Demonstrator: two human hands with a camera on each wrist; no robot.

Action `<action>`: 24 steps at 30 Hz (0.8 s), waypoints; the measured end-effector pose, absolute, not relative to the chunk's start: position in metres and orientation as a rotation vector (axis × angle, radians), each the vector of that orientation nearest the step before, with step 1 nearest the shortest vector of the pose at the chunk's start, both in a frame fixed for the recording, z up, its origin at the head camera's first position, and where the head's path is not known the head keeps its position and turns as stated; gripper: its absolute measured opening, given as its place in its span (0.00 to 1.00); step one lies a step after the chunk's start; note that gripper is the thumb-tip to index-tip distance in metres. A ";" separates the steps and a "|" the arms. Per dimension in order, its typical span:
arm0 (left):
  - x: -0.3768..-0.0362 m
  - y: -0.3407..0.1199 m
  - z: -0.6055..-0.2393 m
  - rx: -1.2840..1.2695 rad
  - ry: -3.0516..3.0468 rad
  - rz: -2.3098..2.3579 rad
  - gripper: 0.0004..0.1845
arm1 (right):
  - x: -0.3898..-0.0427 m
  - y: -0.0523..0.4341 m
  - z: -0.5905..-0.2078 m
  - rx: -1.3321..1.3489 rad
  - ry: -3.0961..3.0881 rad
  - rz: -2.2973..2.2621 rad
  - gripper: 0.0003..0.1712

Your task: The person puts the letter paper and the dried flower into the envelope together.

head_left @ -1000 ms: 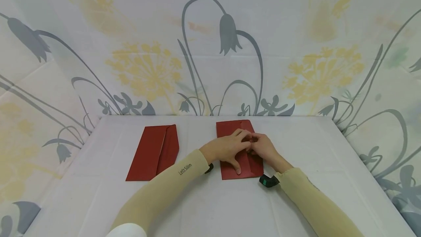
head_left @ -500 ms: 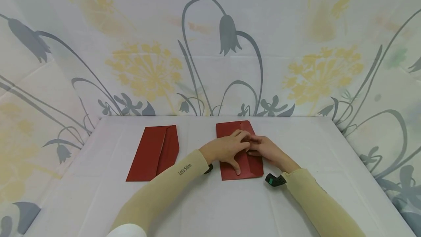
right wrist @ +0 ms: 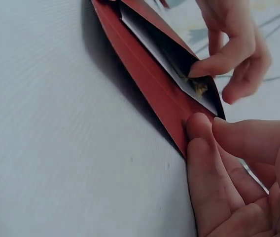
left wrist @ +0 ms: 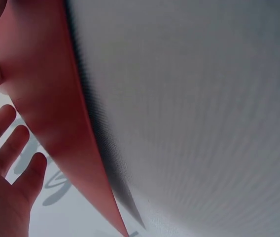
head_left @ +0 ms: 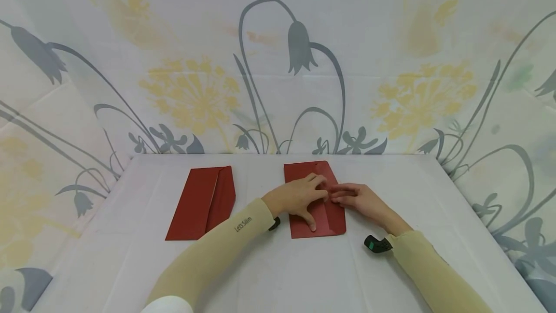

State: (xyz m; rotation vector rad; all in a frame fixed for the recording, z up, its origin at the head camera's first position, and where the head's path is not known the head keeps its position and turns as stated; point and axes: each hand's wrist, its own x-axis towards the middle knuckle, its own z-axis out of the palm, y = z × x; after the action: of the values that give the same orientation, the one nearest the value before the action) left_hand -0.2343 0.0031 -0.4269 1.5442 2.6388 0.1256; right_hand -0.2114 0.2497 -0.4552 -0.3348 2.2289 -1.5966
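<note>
A red envelope [head_left: 313, 206] lies flat on the white tabletop [head_left: 278, 274], lengthwise away from the person, and both hands meet on it. The left hand [head_left: 299, 196] rests on top of the envelope, its thumb stretched toward the near end and pressing the paper down, its fingers [right wrist: 228, 54] curled at the flap on the side of the right hand. In the right wrist view those fingertips hook under the raised flap, and a pale lining with a small dark mark shows in the opening beneath them. The right hand [head_left: 360, 201] lies just beside the left one, fingers nearly straight and relaxed, gripping nothing, with its fingertips [right wrist: 201, 128] touching the edge of the envelope nearest to it. In the left wrist view the same envelope [left wrist: 56, 118] fills the frame as a red blur, so little more can be told from there.

Well apart from the left hand, on its outer side, a second red envelope [head_left: 201, 203] lies on the tabletop with its flap folded along one long side. Behind the tabletop hangs a pale backdrop [head_left: 278, 62] printed with grey and yellow flowers.
</note>
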 end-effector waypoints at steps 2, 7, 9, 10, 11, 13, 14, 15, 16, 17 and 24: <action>-0.234 0.003 -0.427 1.549 2.639 0.108 0.38 | -0.209 0.254 -0.454 -0.334 2.257 -1.579 0.25; -0.233 0.003 -0.426 1.556 2.628 0.073 0.38 | -0.202 0.259 -0.452 -0.306 2.299 -1.540 0.26; -0.232 0.002 -0.426 1.557 2.619 0.074 0.38 | -0.200 0.261 -0.452 -0.288 2.297 -1.544 0.25; -0.232 0.002 -0.425 1.555 2.613 0.077 0.37 | -0.198 0.261 -0.452 -0.277 2.298 -1.543 0.25; -0.232 0.002 -0.425 1.552 2.606 0.080 0.37 | -0.197 0.262 -0.452 -0.279 2.295 -1.545 0.25; -0.231 0.001 -0.425 1.542 2.595 0.081 0.36 | -0.194 0.262 -0.452 -0.282 2.290 -1.557 0.25; -0.231 0.001 -0.425 1.535 2.590 0.081 0.36 | -0.193 0.262 -0.452 -0.283 2.284 -1.567 0.25; -0.231 0.001 -0.425 1.528 2.586 0.080 0.35 | -0.191 0.262 -0.452 -0.287 2.275 -1.577 0.25; -0.230 0.001 -0.424 1.524 2.582 0.080 0.35 | -0.189 0.261 -0.452 -0.296 2.259 -1.590 0.25; -0.230 0.001 -0.424 1.523 2.579 0.079 0.35 | -0.187 0.261 -0.453 -0.308 2.244 -1.599 0.25; -0.229 0.000 -0.423 1.549 2.567 0.089 0.34 | -0.169 0.249 -0.449 -0.315 2.142 -1.614 0.17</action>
State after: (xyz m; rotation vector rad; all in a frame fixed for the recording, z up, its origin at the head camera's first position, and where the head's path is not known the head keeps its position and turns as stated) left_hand -0.2286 -0.0004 -0.4232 1.5494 2.5669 0.0887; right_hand -0.1692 0.2490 -0.4492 -0.3153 2.1424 -1.6138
